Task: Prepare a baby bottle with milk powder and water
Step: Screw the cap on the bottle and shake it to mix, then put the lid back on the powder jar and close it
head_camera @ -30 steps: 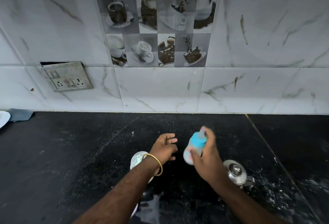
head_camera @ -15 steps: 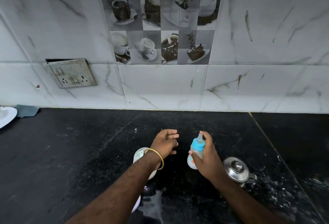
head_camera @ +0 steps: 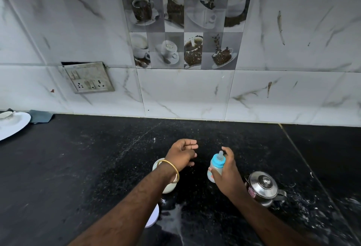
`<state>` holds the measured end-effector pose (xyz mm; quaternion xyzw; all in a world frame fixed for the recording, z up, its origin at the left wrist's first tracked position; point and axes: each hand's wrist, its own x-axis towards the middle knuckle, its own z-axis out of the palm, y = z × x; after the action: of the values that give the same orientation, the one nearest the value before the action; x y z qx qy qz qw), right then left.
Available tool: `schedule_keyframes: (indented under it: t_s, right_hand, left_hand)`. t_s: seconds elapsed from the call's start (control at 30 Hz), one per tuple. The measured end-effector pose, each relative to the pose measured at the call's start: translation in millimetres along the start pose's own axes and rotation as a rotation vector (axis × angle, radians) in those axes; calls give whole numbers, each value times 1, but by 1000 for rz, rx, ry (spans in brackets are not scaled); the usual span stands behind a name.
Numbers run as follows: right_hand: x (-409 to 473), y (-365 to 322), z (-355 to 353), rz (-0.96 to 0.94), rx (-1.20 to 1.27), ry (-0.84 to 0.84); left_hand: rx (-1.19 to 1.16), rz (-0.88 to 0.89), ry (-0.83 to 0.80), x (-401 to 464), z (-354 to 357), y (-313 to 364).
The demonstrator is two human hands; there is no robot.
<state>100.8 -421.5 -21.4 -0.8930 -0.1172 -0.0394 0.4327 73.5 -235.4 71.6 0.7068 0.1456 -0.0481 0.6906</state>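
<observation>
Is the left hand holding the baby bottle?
No, the left hand hangs open with nothing in it, while the right hand holds the baby bottle with its blue cap on.

No lettering can be read: the baby bottle (head_camera: 214, 169) print and the steel pot (head_camera: 262, 188) pink sticker are blurred.

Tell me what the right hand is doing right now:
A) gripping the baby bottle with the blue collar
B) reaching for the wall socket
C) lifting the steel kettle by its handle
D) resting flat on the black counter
A: the right hand has its fingers wrapped round the baby bottle, upright with teat on top, while the steel kettle stands untouched just beside it on the counter.
</observation>
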Motion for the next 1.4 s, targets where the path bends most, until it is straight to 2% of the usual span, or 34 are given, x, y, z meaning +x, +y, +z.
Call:
schedule_keyframes:
  t_s: [0.23,0.33,0.4,0.47,0.53,0.6,0.67,0.73,0.83,1.1,1.3,1.4]
  right_hand:
    - [-4,5,7,38,43,11]
    - [-12,-4,12,36,-8,165]
    - [-22,-17,20,-97,-144,325]
    - [-34,-39,30,-307,-173,364]
    - [-44,-64,44,-485,-182,238]
    - [-52,-85,62,-570,-240,-46]
    - [-60,-100,81,-493,-250,-408]
    - [-65,-107,101,-448,-321,-613]
    - [-68,-115,124,-467,-464,-662]
    - [-70,-118,151,-511,-722,-669]
    - [-71,-120,152,-563,-724,-637]
    - [-68,-135,141,-558,-603,-598]
  left_hand:
    - [6,37,63,-1,-32,-10]
    - [-41,36,122,-3,-50,-15]
    - [-120,16,158,-4,-62,-20]
    - [-194,-12,210,-6,-75,-24]
    - [-228,-35,266,-9,-89,-32]
    - [-247,-57,327,-15,-103,-41]
    - [-246,-83,381,-23,-116,-50]
    - [-243,-108,433,-34,-128,-59]
    - [-254,-128,491,-52,-141,-70]
    - [-272,-137,555,-84,-156,-85]
    - [-254,-115,545,-89,-160,-80]
    - [-259,-102,565,-88,-164,-74]
